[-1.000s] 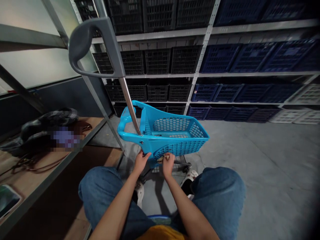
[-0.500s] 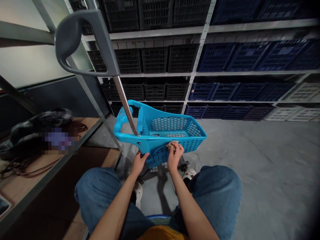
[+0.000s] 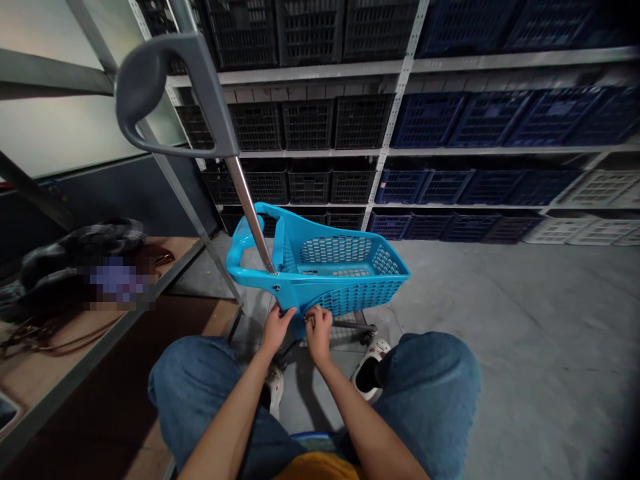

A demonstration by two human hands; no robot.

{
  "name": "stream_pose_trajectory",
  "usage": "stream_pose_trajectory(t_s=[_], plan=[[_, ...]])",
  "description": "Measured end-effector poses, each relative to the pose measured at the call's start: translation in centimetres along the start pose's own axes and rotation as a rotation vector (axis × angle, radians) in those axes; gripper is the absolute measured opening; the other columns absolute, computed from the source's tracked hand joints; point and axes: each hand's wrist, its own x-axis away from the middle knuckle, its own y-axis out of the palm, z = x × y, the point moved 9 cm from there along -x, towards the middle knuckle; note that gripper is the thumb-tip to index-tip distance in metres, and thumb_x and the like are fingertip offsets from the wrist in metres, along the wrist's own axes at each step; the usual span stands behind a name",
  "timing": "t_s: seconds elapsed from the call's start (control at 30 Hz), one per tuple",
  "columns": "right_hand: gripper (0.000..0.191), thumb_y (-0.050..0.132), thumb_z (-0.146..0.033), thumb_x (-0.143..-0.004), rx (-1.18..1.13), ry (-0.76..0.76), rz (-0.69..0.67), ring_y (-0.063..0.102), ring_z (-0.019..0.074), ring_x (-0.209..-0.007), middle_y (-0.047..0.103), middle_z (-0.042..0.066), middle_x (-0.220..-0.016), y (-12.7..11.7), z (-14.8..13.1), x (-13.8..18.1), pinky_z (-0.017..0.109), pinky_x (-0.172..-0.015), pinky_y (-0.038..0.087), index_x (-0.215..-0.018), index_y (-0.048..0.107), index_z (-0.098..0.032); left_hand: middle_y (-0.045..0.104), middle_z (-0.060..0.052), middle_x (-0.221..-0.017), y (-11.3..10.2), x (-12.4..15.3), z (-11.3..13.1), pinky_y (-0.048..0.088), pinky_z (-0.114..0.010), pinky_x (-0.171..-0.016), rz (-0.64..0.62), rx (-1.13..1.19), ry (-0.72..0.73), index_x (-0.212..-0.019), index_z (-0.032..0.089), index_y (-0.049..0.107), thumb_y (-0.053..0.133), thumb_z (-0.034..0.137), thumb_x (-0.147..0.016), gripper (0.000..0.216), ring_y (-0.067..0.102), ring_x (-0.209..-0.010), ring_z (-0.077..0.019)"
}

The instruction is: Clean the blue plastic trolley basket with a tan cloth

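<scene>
A bright blue plastic shopping cart (image 3: 295, 288) with perforated basket walls stands between my knees. At its lower near corner, my left hand (image 3: 277, 329) grips the blue side panel, thumb on the outside. My right hand (image 3: 320, 332) is closed and pressed against the near side, just right of the left hand. A crumpled brownish cloth (image 3: 314, 311) is bunched in its fingers, mostly hidden by them. From the cart's left end a metal pole (image 3: 249, 207) rises at a slant to a grey looped handle (image 3: 221, 113).
Shelving (image 3: 384, 157) with black crates (image 3: 307, 125) and dark blue crates (image 3: 425, 120) stands behind the cart. On my left, a wooden shelf (image 3: 183, 257) holds a dark checked garment (image 3: 85, 247) and a brown strap. Grey concrete floor (image 3: 500, 300) extends to the right.
My right hand, with the cloth, has slid left and down along the cart's near side, closer to my left hand. The left hand keeps its hold on the cart.
</scene>
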Motion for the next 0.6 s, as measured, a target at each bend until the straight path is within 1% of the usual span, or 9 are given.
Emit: stream_pose_trajectory(t_s=[0.07,0.13,0.27,0.33,0.4,0.43,0.47,0.53,0.6], plan=[[0.019,0.045,-0.017,-0.084,0.006,-0.058,-0.103,0.049,0.0208,-0.097,0.047,0.007,-0.1,0.4,-0.7,0.2,0.038,-0.091,0.042,-0.094,0.061,-0.021,0.071,-0.013,-0.108,0.0,0.0,-0.1,0.049,-0.036,-0.088,0.003,-0.013,-0.005,-0.115,0.015,0.061,0.063,0.047,-0.08,0.048,0.067,-0.095,-0.0241],[0.021,0.043,-0.016,-0.084,-0.007,-0.06,-0.063,0.049,0.0199,-0.096,0.047,0.007,-0.1,-1.9,-0.8,-1.8,0.037,-0.09,0.042,-0.094,0.061,-0.021,0.07,-0.013,-0.109,-0.1,-0.1,-0.3,0.049,-0.037,-0.089,0.011,-0.016,-0.01,-0.116,0.014,0.061,0.064,0.047,-0.08,0.049,0.067,-0.096,-0.0249],[0.022,0.047,-0.017,-0.077,0.001,0.059,0.299,0.048,0.021,-0.1,0.051,0.008,-0.101,-10.1,0.6,-7.8,0.038,-0.094,0.039,-0.097,0.058,-0.018,0.069,-0.014,-0.114,0.0,-0.1,-0.8,0.048,-0.038,-0.092,0.022,-0.004,-0.018,-0.12,0.015,0.059,0.064,0.048,-0.08,0.053,0.065,-0.102,-0.0264],[0.029,0.049,-0.018,-0.076,-0.009,0.116,0.457,0.048,0.0218,-0.103,0.052,0.008,-0.104,-12.2,1.3,-8.6,0.039,-0.098,0.036,-0.104,0.055,-0.017,0.069,-0.014,-0.114,0.0,-0.1,-0.8,0.048,-0.038,-0.092,0.024,-0.003,-0.021,-0.121,0.015,0.059,0.063,0.049,-0.079,0.054,0.065,-0.103,-0.0268],[0.033,0.05,-0.019,-0.076,-0.028,0.133,0.498,0.048,0.0222,-0.104,0.052,0.009,-0.107,-11.3,1.5,-7.4,0.04,-0.098,0.036,-0.109,0.053,-0.017,0.069,-0.014,-0.113,0.0,0.0,-0.6,0.049,-0.039,-0.091,0.029,-0.009,-0.023,-0.121,0.015,0.059,0.064,0.049,-0.079,0.054,0.065,-0.102,-0.0271],[0.031,0.05,-0.019,-0.077,-0.032,0.121,0.449,0.048,0.0222,-0.104,0.052,0.009,-0.106,-9.7,1.4,-6.2,0.04,-0.097,0.037,-0.108,0.053,-0.018,0.069,-0.014,-0.113,-0.1,0.1,-0.4,0.048,-0.039,-0.091,0.029,-0.011,-0.02,-0.12,0.015,0.059,0.064,0.049,-0.079,0.054,0.065,-0.102,-0.0272],[0.029,0.049,-0.018,-0.078,-0.04,0.1,0.369,0.048,0.0221,-0.102,0.051,0.009,-0.105,-7.7,1.1,-4.7,0.039,-0.096,0.038,-0.107,0.054,-0.018,0.069,-0.014,-0.113,-0.1,0.1,-0.2,0.048,-0.039,-0.092,0.025,-0.008,-0.013,-0.12,0.015,0.059,0.063,0.049,-0.079,0.053,0.065,-0.103,-0.0271],[0.022,0.048,-0.015,-0.078,-0.043,-0.003,0.073,0.05,0.0215,-0.098,0.053,0.007,-0.1,-2.5,0.0,-1.7,0.038,-0.091,0.041,-0.098,0.057,-0.02,0.068,-0.014,-0.115,0.0,0.1,0.1,0.048,-0.039,-0.094,0.006,0.009,0.002,-0.118,0.015,0.059,0.063,0.049,-0.08,0.051,0.065,-0.104,-0.0264],[0.022,0.046,-0.012,-0.079,-0.076,-0.093,-0.139,0.051,0.0207,-0.097,0.054,0.006,-0.098,0.6,-0.8,0.6,0.037,-0.09,0.042,-0.094,0.059,-0.022,0.068,-0.014,-0.116,0.1,0.1,0.1,0.048,-0.038,-0.094,-0.014,0.03,0.006,-0.117,0.015,0.059,0.062,0.049,-0.08,0.05,0.065,-0.104,-0.0253]])
